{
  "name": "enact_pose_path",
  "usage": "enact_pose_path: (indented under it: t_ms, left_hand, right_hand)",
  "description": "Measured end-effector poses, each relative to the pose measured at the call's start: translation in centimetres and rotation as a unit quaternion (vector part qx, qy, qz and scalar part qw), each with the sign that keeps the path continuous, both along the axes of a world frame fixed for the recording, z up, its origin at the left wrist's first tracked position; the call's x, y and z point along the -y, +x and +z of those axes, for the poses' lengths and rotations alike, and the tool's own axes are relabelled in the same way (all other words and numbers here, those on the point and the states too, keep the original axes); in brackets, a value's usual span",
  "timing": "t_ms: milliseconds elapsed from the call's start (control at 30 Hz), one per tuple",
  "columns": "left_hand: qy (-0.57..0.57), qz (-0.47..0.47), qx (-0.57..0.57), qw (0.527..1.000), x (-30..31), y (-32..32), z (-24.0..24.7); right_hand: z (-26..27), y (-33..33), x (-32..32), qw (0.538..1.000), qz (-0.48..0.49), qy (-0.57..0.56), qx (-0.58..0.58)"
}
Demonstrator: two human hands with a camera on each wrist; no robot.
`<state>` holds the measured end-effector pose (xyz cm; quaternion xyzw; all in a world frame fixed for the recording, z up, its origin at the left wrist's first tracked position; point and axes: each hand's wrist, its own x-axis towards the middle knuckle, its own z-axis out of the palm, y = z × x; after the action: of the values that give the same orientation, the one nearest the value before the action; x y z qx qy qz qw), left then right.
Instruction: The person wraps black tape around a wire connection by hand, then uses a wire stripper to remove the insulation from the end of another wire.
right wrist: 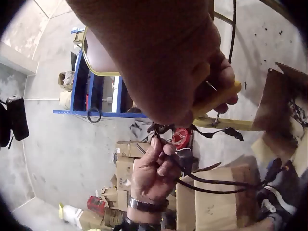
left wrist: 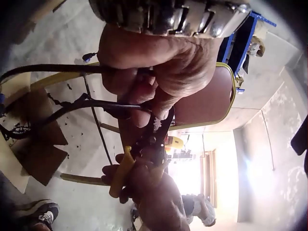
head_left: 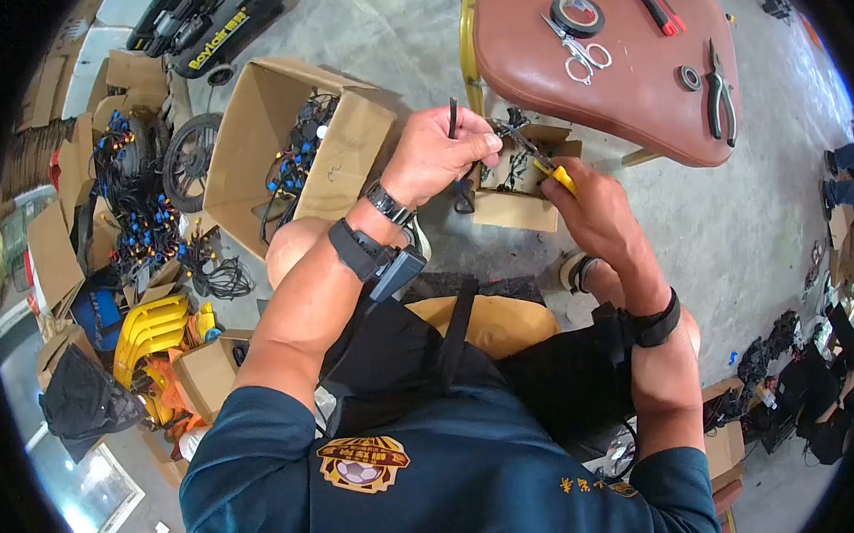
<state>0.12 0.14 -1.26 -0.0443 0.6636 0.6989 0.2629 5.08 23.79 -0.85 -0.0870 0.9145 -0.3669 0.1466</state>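
Observation:
My left hand (head_left: pixel 441 156) pinches a black cable (left wrist: pixel 62 68) between thumb and fingers, and a length of it loops away from the hand. My right hand (head_left: pixel 596 211) grips wire strippers by their yellow handles (head_left: pixel 563 179). Their dark, flat jaws reach the left fingertips, where the cable end is partly hidden by the fingers. Below both hands stands a small open cardboard box (head_left: pixel 515 210) with dark cable scraps in it. In the right wrist view the right hand covers much of the tool.
A brown padded chair seat (head_left: pixel 620 106) ahead bears black tape (head_left: pixel 578 14), scissors (head_left: pixel 578 62), a red-handled tool (head_left: pixel 659 9), a small ring (head_left: pixel 689 78) and pliers (head_left: pixel 720 92). A large cardboard box (head_left: pixel 364 141) with blue-tipped cables stands at left, beside a cable heap (head_left: pixel 143 203).

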Motion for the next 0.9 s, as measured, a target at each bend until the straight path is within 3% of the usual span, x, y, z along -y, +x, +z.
enact_pose_path:
  t_ms: [133,233,533,633,733,900]
  left_hand:
    - [0.022,-0.011,0.006,1.000,-0.2,0.4,0.0]
    - [0.016,-0.013,0.017,1.000,-0.2,0.1,0.3]
    - [-0.011,0.003,0.013,1.000,-0.3,0.3,0.7]
    - [-0.021,-0.002,0.014,1.000,-0.4,0.3,0.9]
    - [-0.030,-0.035,0.023,0.999,-0.2,0.1,0.5]
    - [-0.028,-0.030,-0.006,0.999,-0.2,0.3,0.4]
  right_hand:
    - [1.0,-0.4,-0.1,0.995,0.008,-0.012,0.097]
    - [0.2,-0.6,-0.4,0.973,-0.015,-0.120,0.194]
    - [0.7,-0.4,0.1,0.983,-0.008,-0.090,0.162]
    - [-0.6,-0.2,-0.2,0.977,-0.010,-0.140,0.162]
    - [-0.2,-0.6,-0.4,0.951,-0.033,-0.186,0.246]
    - [0.4,-0.7,-0.2,0.974,-0.019,-0.119,0.191]
